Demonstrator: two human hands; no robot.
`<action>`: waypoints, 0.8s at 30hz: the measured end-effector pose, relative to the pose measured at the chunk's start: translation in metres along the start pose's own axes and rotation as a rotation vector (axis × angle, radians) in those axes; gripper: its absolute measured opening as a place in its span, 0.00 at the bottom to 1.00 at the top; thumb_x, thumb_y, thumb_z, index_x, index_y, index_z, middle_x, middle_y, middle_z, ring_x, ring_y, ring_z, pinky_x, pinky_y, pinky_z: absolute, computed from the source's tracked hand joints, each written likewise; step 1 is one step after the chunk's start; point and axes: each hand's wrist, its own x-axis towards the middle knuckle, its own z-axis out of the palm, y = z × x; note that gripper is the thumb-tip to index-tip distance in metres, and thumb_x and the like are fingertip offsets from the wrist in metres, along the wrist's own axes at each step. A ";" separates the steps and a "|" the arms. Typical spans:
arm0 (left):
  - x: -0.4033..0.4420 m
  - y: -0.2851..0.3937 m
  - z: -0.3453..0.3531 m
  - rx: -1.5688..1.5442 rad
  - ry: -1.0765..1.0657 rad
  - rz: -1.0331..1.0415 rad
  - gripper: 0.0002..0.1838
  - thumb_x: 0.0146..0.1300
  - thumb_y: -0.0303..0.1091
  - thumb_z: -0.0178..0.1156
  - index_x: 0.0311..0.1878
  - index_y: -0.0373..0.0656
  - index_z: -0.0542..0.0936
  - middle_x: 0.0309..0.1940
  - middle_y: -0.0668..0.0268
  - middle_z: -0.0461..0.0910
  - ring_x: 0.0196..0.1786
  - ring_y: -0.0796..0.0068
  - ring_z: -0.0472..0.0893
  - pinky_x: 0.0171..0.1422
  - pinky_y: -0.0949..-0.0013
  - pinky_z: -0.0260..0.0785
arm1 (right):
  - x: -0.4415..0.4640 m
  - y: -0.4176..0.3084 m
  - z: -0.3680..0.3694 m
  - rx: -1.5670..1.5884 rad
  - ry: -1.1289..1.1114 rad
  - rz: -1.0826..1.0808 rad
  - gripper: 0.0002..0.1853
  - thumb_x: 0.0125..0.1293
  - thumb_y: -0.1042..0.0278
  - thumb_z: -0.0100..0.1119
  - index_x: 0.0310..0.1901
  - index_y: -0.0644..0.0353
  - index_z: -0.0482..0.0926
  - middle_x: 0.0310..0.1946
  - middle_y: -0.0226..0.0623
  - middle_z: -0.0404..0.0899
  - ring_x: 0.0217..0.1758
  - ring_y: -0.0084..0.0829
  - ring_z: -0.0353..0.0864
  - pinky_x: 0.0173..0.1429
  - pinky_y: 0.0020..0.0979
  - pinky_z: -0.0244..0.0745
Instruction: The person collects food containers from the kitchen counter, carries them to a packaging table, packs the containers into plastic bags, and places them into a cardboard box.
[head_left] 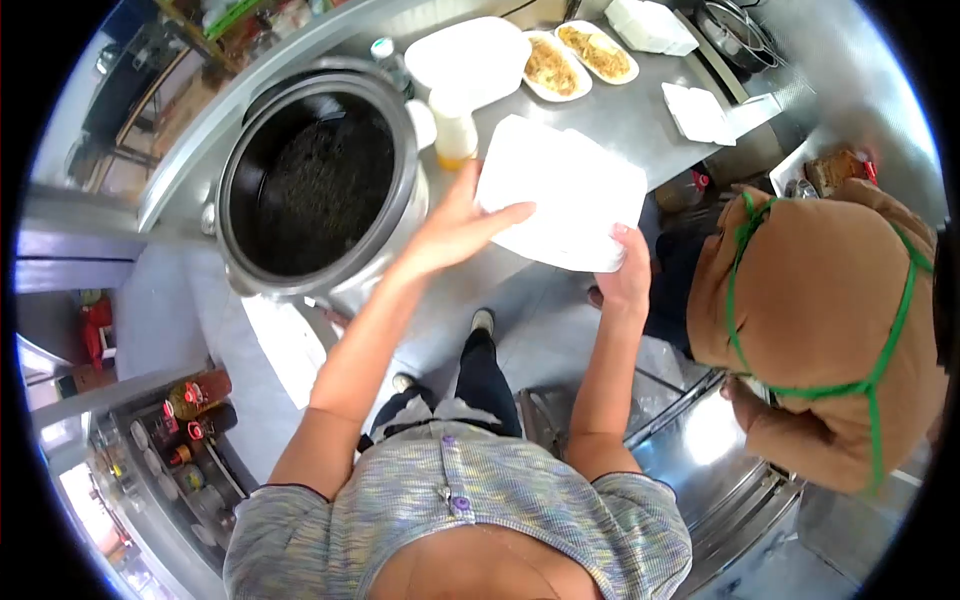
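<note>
Both my hands hold a white foam takeaway box (565,190) above the steel counter. My left hand (462,228) grips its left edge, with the thumb lying over the top. At the lower right corner, my right hand (628,268) pinches the edge between thumb and fingers. The fingers under the box are hidden. Close to my left hand stands a white bottle (453,125) with something orange at its bottom. Left of that is a large pot (405,200) with dark contents. Two oval white trays of noodle-like food (551,66) sit farther back.
A large white tray (465,60) lies at the back of the counter (640,110). White foam boxes (652,25) are at the far right. A person in a brown top with green apron straps (815,300) stands close on my right. Bottles (205,385) fill a shelf at lower left.
</note>
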 end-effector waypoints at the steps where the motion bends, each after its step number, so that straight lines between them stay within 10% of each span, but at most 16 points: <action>1: -0.021 0.024 -0.021 -0.059 -0.033 -0.233 0.28 0.57 0.53 0.57 0.51 0.39 0.69 0.43 0.63 0.74 0.43 0.78 0.75 0.41 0.72 0.70 | -0.017 -0.005 0.016 -0.030 -0.064 0.012 0.32 0.54 0.65 0.55 0.58 0.73 0.59 0.53 0.46 0.69 0.56 0.37 0.70 0.60 0.36 0.64; 3: -0.062 0.040 -0.073 -0.141 -0.023 -0.506 0.34 0.62 0.63 0.41 0.59 0.44 0.67 0.46 0.68 0.76 0.49 0.74 0.75 0.50 0.69 0.68 | -0.043 -0.007 0.058 -0.097 -0.203 0.072 0.34 0.51 0.67 0.56 0.57 0.76 0.59 0.51 0.49 0.70 0.52 0.38 0.73 0.54 0.33 0.70; 7: -0.149 0.067 -0.170 -0.268 -0.151 -0.364 0.41 0.61 0.68 0.32 0.61 0.40 0.66 0.49 0.56 0.76 0.52 0.67 0.75 0.55 0.68 0.68 | -0.090 0.031 0.139 -0.233 -0.388 0.289 0.31 0.49 0.68 0.58 0.55 0.74 0.62 0.48 0.46 0.73 0.49 0.33 0.75 0.50 0.30 0.72; 12: -0.258 0.072 -0.241 0.112 -0.323 -0.402 0.38 0.54 0.44 0.62 0.63 0.33 0.60 0.55 0.55 0.69 0.55 0.68 0.71 0.58 0.69 0.64 | -0.126 0.112 0.246 -0.476 -0.671 0.635 0.26 0.49 0.66 0.62 0.50 0.68 0.71 0.42 0.40 0.76 0.46 0.28 0.76 0.48 0.27 0.71; 20: -0.378 0.022 -0.266 -0.328 0.645 -0.461 0.33 0.55 0.41 0.62 0.58 0.30 0.63 0.49 0.54 0.73 0.50 0.67 0.75 0.54 0.69 0.68 | -0.192 0.228 0.297 -0.234 -0.422 0.637 0.11 0.62 0.58 0.56 0.38 0.57 0.74 0.31 0.28 0.76 0.33 0.22 0.76 0.38 0.27 0.75; 24: -0.388 0.016 -0.261 -0.346 0.800 -0.474 0.32 0.55 0.42 0.62 0.56 0.29 0.65 0.48 0.54 0.74 0.49 0.67 0.76 0.51 0.69 0.68 | -0.204 0.248 0.307 -0.290 -0.483 0.572 0.08 0.61 0.60 0.56 0.32 0.56 0.75 0.28 0.24 0.74 0.31 0.17 0.72 0.32 0.22 0.68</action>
